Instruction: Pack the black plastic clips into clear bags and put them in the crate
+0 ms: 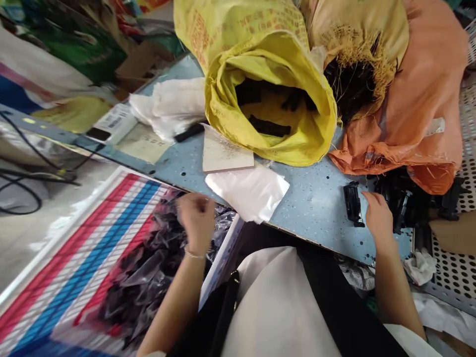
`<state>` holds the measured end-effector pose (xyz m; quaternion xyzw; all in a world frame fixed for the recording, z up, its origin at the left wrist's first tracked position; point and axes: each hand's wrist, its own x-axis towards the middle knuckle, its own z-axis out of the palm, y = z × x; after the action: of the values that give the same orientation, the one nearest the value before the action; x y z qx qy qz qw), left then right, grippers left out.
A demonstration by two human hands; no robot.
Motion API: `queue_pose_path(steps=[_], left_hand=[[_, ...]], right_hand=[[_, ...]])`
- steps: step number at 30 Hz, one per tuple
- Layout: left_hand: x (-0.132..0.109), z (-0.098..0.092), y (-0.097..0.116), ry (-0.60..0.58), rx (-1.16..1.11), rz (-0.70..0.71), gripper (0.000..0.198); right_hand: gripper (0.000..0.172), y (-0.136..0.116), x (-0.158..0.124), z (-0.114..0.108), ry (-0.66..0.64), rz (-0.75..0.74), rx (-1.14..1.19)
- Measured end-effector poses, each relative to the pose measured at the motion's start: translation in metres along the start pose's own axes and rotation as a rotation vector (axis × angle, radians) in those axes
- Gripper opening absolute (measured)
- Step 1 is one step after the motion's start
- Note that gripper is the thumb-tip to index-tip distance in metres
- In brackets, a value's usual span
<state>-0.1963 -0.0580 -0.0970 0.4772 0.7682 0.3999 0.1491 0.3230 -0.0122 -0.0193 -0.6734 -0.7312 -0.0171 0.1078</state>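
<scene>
My left hand [197, 220], blurred by motion and with its fingers bent, is over the near end of a striped bag full of clear-wrapped black parts [148, 270]. Whether it holds anything is hidden. On the right of the blue speckled table [312, 208], my right hand [379, 215] has its fingers stretched out, close beside a black plastic part [353, 203]. A narrow strip of table shows between hand and part. Further black parts [401, 203] lie in a heap behind and right of that hand.
A yellow sack [271, 144] gapes toward me with black pieces inside. Beside it are a tan frayed sack [357, 29] and an orange sack [424, 109]. White plastic bags [249, 193], a flat beige board [226, 153] and a white box [113, 121] lie left of centre.
</scene>
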Motion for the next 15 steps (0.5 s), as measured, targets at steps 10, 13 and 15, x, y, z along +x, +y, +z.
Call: queue_pose_path(steps=[10, 13, 15], left_hand=[[0.004, 0.061, 0.088, -0.57, -0.129, 0.347, 0.02], [0.009, 0.055, 0.082, -0.578, -0.224, 0.24, 0.015], [0.01, 0.054, 0.082, -0.582, -0.237, 0.21, 0.02]], right_hand=[[0.031, -0.004, 0.05, 0.004, -0.377, -0.573, -0.101], [0.022, -0.018, 0.039, 0.014, -0.444, -0.448, 0.138], [0.025, -0.039, 0.031, 0.021, -0.479, -0.305, 0.412]])
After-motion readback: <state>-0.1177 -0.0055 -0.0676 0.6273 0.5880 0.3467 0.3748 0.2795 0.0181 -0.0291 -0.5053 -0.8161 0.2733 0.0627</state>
